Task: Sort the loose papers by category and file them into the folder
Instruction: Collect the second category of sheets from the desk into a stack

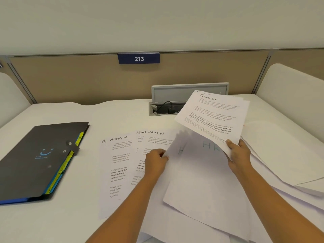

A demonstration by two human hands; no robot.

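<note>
The right hand (239, 152) grips the FINANCE sheets (212, 116) lifted off the desk (122, 113), probably to uncover the HR sheet (198, 172) whose edge the left hand (155, 161) pinches, while the ADMIN sheets (115, 165) and the closed folder (40, 160) lie left of it.

Black folder (35, 155), blue smiley, yellow-blue tabs; white papers (115, 172), black print; navy sign (139, 58).

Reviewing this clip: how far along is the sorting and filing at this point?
Done: several ADMIN sheets lie fanned together on the desk. In hand: the right hand holds a FINANCE stack raised, while the left hand pinches a blurred HR sheet. Left: an unsorted heap sits at the right, and the black folder lies closed, so filing seems not begun.
</note>
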